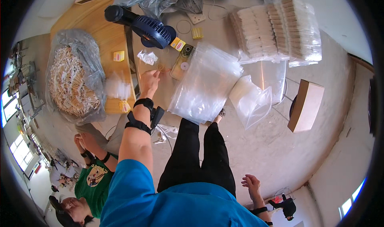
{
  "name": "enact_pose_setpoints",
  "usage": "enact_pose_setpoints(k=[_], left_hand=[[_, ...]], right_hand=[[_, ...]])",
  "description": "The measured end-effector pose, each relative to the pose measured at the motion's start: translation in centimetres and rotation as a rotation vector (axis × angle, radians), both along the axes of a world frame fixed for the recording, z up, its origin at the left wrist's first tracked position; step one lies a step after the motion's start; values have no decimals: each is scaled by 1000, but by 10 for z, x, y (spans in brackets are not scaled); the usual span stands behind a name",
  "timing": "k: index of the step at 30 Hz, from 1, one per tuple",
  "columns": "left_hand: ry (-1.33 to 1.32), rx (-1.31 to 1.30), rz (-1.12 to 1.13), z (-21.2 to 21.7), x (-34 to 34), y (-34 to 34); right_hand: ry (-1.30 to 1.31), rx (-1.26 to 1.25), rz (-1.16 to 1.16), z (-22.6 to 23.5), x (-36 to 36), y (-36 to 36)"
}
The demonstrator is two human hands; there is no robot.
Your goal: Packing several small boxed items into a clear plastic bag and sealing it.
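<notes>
My left hand (150, 82) is stretched over the grey table, its fingers drawn together. Right at the fingertips lie thin yellowish rubber bands (161, 68); whether one is pinched is too small to see. A crumpled white tissue (147, 57) lies just beyond this hand. To its right, a stack of clear plastic bags (207, 83) overhangs the near table edge. My right hand (252, 185) hangs low at my right side, holding nothing, fingers loosely bent and apart. Smaller clear bags (250, 99) lie beside the big stack.
A black fan (150, 30) stands beyond my left hand, near small yellow boxes (178, 44). At left, a large bag (74, 81) holds many thin sticks. Bundled packs of sticks (276, 31) fill the far right. A cardboard box (306, 106) is further right. A co-worker in green (94, 183) sits at left.
</notes>
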State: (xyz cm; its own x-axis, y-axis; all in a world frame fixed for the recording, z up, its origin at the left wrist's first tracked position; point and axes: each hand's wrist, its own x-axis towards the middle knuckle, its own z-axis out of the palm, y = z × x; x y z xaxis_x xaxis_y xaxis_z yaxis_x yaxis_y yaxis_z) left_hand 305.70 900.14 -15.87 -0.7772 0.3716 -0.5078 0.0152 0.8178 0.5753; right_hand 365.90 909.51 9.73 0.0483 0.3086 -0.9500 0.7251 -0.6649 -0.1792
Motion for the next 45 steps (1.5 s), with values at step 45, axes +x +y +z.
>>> enact_pose_setpoints(k=[45], left_hand=[[-216,885,1380,39,18,-191]], right_hand=[[1032,889,1068,-169,-616,-109]])
